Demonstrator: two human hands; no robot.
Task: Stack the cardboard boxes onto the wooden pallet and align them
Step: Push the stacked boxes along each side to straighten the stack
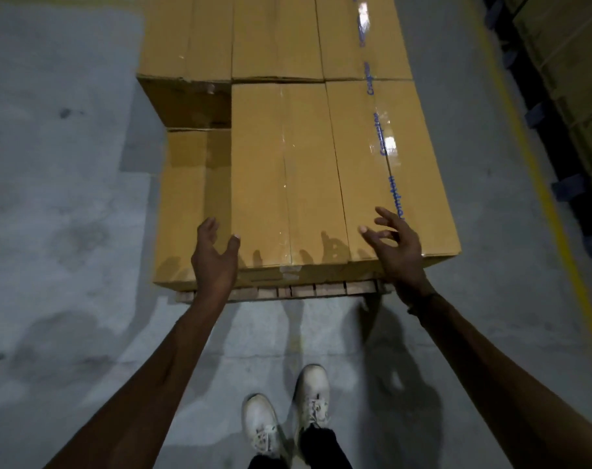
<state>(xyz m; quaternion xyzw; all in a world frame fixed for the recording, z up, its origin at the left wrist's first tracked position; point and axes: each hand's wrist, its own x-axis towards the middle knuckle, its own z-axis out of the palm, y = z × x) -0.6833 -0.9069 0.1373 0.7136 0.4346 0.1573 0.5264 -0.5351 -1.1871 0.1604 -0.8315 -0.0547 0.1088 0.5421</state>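
Aligning step, I judged: left hand (215, 257) and right hand (398, 245) hovered spread and empty over the near tan taped cardboard boxes (288, 177) on the slatted wooden pallet (304, 291); next probably squaring edges.

The cardboard boxes (289, 137) are brown and sealed with clear tape, some tape with blue print. They stand close together in rows on the wooden pallet (288, 292), whose light slats show only under the near edge. In the near row, 2 top boxes (338, 174) lie side by side, touching. At the left the top layer has a gap, where a lower box (189, 201) shows.
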